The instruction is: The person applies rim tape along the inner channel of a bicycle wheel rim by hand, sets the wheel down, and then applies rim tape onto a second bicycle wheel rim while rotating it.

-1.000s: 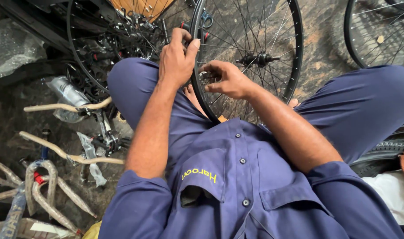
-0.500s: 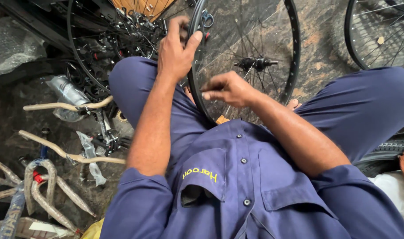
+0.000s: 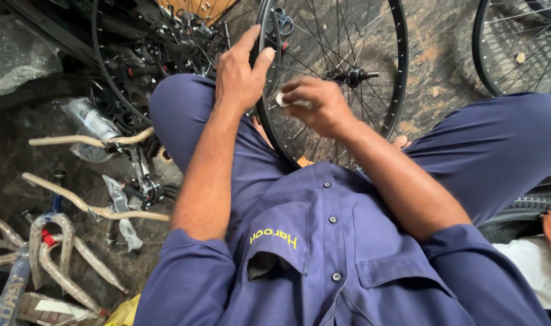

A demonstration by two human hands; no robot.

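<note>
Left hand point(image 3: 239, 75) clasping thin black metal spoked wheel rim point(image 3: 264, 115) at nine o'clock, right hand point(image 3: 315, 105) pinching small white piece point(image 3: 283, 99) (kind unclear) beside it.

Soft, even daylight, dimmer at the left; sharp focus throughout, slight wide-angle bending at the edges

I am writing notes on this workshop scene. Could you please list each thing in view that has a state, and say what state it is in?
Left hand: gripping the wheel rim.
Right hand: pinching a small white piece at the rim.
Bicycle wheel: upright between the knees, bare black rim, no tyre.
Second wheel: standing at the right, partly out of view.
Handlebars: lying on the floor, wrapped.
Shirt pocket flap: open.
</note>
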